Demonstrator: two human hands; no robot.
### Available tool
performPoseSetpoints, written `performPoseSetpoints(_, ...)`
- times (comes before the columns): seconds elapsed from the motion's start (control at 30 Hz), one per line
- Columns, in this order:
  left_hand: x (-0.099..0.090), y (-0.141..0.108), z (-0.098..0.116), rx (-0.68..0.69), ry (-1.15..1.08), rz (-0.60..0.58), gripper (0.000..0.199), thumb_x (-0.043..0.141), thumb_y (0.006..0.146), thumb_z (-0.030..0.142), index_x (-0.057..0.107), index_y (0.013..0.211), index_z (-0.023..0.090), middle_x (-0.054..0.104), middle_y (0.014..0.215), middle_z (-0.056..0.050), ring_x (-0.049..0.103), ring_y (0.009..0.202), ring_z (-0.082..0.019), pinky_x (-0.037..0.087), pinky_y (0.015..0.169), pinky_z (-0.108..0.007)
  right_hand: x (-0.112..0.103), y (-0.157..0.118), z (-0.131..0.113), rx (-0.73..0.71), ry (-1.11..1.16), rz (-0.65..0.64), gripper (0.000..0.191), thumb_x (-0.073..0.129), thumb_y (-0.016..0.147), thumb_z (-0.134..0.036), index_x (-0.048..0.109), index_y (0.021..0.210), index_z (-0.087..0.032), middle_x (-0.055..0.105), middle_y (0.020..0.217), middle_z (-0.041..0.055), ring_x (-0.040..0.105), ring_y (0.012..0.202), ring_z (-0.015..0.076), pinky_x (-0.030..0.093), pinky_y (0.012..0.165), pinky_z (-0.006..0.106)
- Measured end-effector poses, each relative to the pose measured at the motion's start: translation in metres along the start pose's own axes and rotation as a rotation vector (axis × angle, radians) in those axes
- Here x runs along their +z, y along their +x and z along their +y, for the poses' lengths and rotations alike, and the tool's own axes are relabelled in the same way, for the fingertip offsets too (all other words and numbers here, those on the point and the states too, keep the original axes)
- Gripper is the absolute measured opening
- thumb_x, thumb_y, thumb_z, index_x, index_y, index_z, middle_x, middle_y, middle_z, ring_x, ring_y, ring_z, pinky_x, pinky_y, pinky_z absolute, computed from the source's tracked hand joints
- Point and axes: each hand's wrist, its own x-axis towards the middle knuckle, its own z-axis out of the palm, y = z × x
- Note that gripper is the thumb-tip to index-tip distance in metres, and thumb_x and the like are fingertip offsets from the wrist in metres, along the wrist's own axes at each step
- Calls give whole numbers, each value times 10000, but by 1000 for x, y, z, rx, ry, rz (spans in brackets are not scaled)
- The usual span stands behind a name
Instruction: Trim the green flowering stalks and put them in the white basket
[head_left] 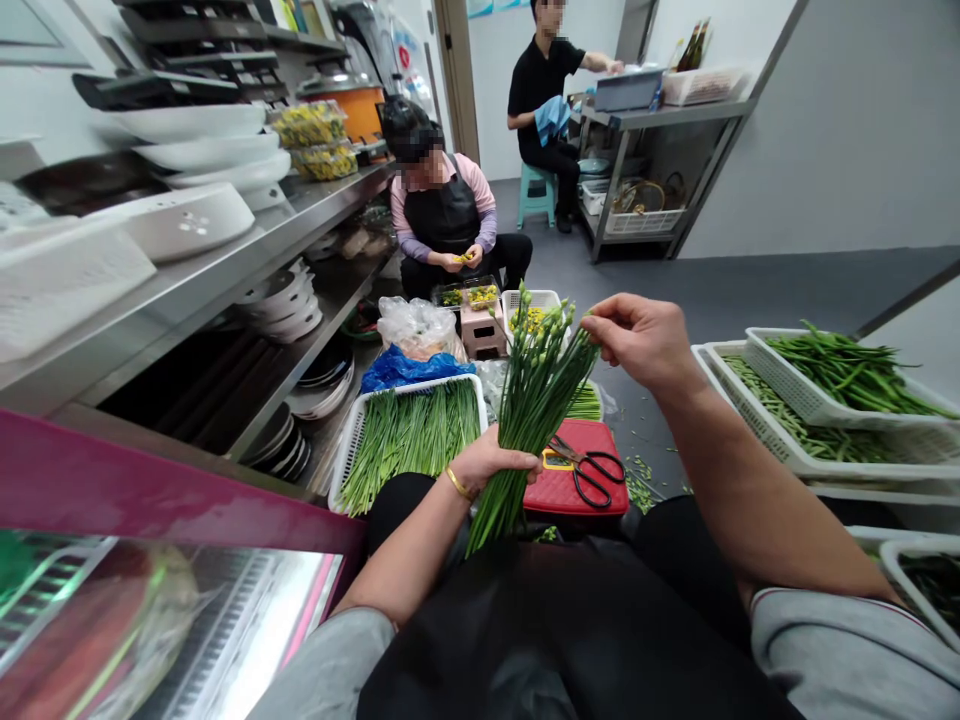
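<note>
1. Two hands work one bunch of chive stalks (534, 400): the left hand (491, 462) is clamped round its lower stems.
2. At two o'clock from it, the right hand (643, 338) has fingers pinched together on a bud tip.
3. Scissors (589, 468) lie on a red stool (577, 490), just beside the bunch at four o'clock.

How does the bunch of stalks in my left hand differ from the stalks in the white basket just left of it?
The bunch in the left hand stands nearly upright, fanning out; the stalks in the white basket lie flat, side by side. The bunch of stalks still carries pale buds at its tips, where the right hand pinches; the basket stalks show none. Both are thin, green, of similar length.
</note>
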Motion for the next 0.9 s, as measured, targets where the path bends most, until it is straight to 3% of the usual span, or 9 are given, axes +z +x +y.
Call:
performPoseSetpoints(0.1,0,2,-3,10,8,47,426,859,453,347,621,693,87,616,569,-34,551,465,-119,428,479,-247,-5,-2,-7,-84,-123,52,253,672,754,-400,642,804,-154,623,643,11,483,448,85,403,459,242)
performPoseSetpoints(0.2,1,6,-5,11,18,156,457,868,435,347,614,714,90,594,545,-7,533,446,-106,423,466,-237,-4,-16,-21,-250,-292,220,241,642,803,-373,645,943,-177,671,808,47,550,553,114,451,558,272)
performPoseSetpoints(0.27,2,8,-5,3,12,212,499,879,408,348,612,745,95,592,550,5,536,449,-103,431,468,-234,3,-26,-26,-359,-397,185,171,590,849,-336,657,900,-187,677,814,57,596,643,145,462,621,284)
performPoseSetpoints(0.33,3,8,-6,1,7,228,525,885,398,343,613,774,97,594,562,12,542,459,-103,440,475,-233,15,-33,-23,-384,-511,54,149,582,854,-305,673,851,-187,682,780,59,620,691,169,450,629,284)
performPoseSetpoints(0.53,2,7,-7,8,35,230,524,877,412,327,629,810,92,585,573,21,545,463,-107,452,483,-243,42,-32,-2,-147,-651,-107,236,657,793,-306,700,976,-164,689,714,54,610,646,178,383,573,269)
performPoseSetpoints(0.7,0,7,-7,37,55,273,485,858,424,264,636,822,97,573,586,36,533,486,-91,469,510,-240,40,-26,0,-49,-350,-201,220,657,763,-356,704,850,-160,596,556,-8,508,515,110,349,522,235)
performPoseSetpoints(0.9,2,7,-8,39,71,260,438,857,427,271,601,743,107,567,560,38,524,462,-90,458,489,-236,40,-22,9,52,-70,-198,223,625,736,-366,651,701,-147,576,543,-7,483,462,91,386,478,232)
